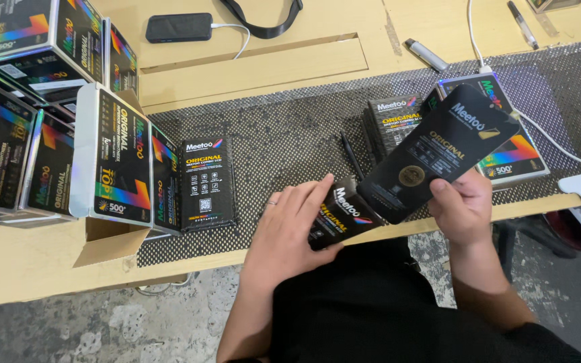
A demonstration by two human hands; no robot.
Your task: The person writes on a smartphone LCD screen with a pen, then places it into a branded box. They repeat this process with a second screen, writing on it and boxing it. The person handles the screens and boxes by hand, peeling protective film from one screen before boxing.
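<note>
A: What is held by the left hand?

B: A small black box is gripped at the table's near edge; the fingers are wrapped over its left side and the thumb is tucked under it, so the hand is closed on the box.

A: And the right hand?

B: A flat black pouch is pinched at its lower corner, with the thumb laid on the front. The pouch is tilted up and to the right, and its lower left end is set against the top of the small box.

A: What is seen around them?

B: A dotted black mat is spread over the wooden table. Another black box is laid flat to the left, beside an open carton. A black pen is left on the mat, just above the hands.
</note>
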